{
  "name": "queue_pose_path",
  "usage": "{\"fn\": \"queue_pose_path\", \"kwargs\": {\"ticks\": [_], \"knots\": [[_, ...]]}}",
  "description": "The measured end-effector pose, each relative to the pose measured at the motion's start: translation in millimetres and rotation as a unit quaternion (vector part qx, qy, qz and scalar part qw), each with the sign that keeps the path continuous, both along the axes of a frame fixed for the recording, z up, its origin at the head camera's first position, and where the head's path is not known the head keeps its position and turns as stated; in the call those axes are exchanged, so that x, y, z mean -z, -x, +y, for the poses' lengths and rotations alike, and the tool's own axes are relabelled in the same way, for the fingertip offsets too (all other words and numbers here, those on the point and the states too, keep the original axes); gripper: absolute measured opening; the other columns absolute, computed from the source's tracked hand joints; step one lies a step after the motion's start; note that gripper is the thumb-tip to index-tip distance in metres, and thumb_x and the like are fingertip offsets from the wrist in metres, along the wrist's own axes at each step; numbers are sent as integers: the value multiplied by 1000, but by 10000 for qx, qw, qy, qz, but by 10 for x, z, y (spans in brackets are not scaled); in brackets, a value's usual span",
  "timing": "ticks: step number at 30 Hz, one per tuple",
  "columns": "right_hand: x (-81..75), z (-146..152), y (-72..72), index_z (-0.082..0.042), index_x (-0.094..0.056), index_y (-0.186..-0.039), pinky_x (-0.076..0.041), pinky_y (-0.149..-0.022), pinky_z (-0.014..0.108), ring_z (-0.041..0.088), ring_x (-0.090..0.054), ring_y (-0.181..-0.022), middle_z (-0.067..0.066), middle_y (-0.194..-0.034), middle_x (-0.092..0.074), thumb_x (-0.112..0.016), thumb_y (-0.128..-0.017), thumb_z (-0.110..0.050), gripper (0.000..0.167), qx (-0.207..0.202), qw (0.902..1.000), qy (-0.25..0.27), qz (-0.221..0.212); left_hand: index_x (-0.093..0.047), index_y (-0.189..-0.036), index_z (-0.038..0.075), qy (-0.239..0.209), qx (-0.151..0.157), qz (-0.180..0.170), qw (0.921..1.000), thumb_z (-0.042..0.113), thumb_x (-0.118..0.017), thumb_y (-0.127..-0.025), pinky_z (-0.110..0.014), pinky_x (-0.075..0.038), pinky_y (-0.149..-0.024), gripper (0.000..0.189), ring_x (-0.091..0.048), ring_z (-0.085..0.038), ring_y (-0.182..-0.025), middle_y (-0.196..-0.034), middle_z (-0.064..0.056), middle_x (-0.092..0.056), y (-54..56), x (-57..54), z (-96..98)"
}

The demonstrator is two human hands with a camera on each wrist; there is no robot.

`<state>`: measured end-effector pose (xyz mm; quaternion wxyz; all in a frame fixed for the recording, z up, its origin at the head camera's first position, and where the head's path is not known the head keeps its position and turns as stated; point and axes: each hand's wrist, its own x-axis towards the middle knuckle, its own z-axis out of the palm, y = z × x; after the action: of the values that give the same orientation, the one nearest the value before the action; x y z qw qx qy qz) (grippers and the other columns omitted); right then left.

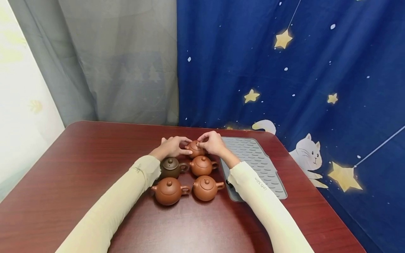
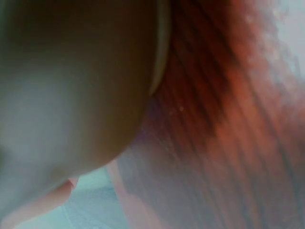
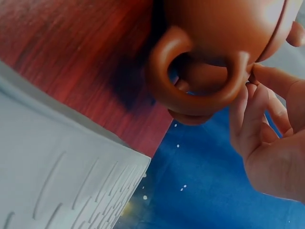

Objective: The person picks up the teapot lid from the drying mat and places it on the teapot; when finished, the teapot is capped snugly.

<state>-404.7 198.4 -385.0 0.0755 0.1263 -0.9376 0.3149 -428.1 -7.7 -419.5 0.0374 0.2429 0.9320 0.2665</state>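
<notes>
At the far end of a cluster of teapots stands a reddish-brown clay teapot point(image 1: 197, 151). My left hand point(image 1: 172, 147) holds its left side, thumb in front and fingers behind. My right hand point(image 1: 213, 144) pinches the lid knob from the right. The right wrist view shows its thumb and fingertips together behind a nearer clay teapot point(image 3: 224, 24), so the pinched part is mostly hidden. That nearer teapot point(image 1: 201, 166) stands just in front of the held one. Beside it, near my left wrist, sits a dark brown teapot point(image 1: 171, 168). A blurred rounded shape fills much of the left wrist view.
Two more clay teapots point(image 1: 168, 192) point(image 1: 205, 189) stand at the front of the cluster, handles to the right. A grey ridged mat point(image 1: 253, 158) lies on the right, partly under my right sleeve. Curtains hang behind the dark red table point(image 1: 95, 151).
</notes>
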Motion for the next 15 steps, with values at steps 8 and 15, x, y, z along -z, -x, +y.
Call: {"fn": "queue_pose_path", "kwargs": {"ticks": [8, 15], "knots": [[88, 3, -11, -12, -77, -91, -51, -68, 29, 13, -64, -76, -4, -81, -72, -81, -83, -18, 10, -117, 9999, 70, 98, -61, -133, 29, -63, -34, -206, 9998, 51, -74, -85, -54, -26, -92, 54, -55, -28, -120, -124, 8, -69, 11, 34, -29], [160, 73, -42, -8, -76, -99, -52, -78, 34, 16, -67, -83, 1, -88, -73, -81, -82, -16, 19, -129, 9994, 296, 148, -55, -142, 25, 301, 177, -150, 9993, 52, -69, -89, -59, -31, -97, 61, -52, -27, -128, -131, 3, -65, -16, 15, -12]]}}
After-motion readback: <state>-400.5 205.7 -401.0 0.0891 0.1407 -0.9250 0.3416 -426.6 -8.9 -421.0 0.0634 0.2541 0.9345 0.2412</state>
